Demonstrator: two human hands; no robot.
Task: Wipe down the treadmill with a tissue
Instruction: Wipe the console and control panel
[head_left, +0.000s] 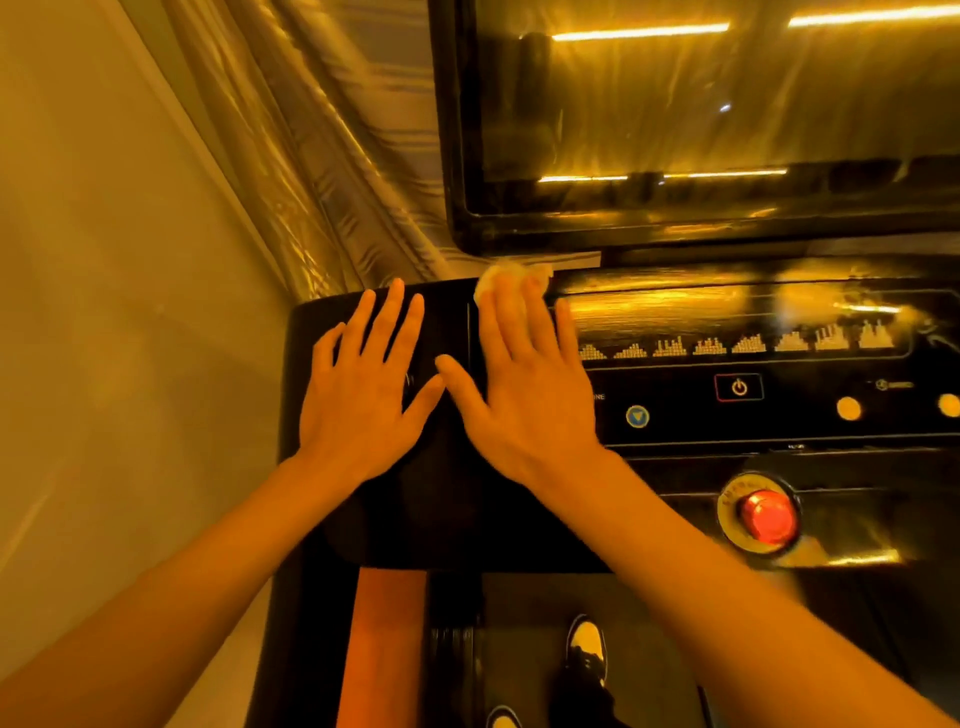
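The black treadmill console (727, 467) fills the lower right, with a glossy screen (701, 114) above it. A crumpled white tissue (506, 278) lies at the console's upper left edge, under the fingertips of my right hand (524, 384). That hand lies flat with straight, spread fingers and presses the tissue onto the panel. My left hand (363, 389) rests flat on the console's left end, fingers straight and spread, holding nothing. The two thumbs nearly meet.
A red emergency stop button (768, 517), a power button (739, 387) and a blue arrow button (637, 417) sit on the panel to the right. A pale wall (104, 312) and a curtain (322, 156) stand at the left. My shoes (587, 649) stand on the belt below.
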